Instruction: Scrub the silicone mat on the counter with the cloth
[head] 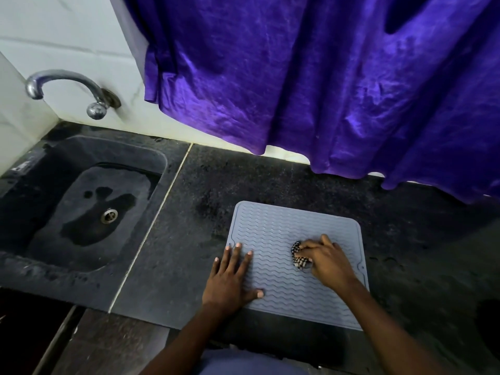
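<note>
A grey-blue silicone mat (281, 228) with wavy ridges lies flat on the dark stone counter (189, 239), near its front edge. My right hand (326, 262) presses a bunched black-and-white checked cloth (299, 257) onto the mat's right half; most of the cloth is hidden under the fingers. My left hand (232, 277) lies flat with fingers spread on the mat's left edge, thumb resting on the ridges.
A dark stone sink (40, 239) with a metal drain (109, 215) sits to the left, wet patches in its basin. A chrome tap (62, 82) juts from the white tiled wall. A purple curtain (324, 77) hangs over the counter's back edge.
</note>
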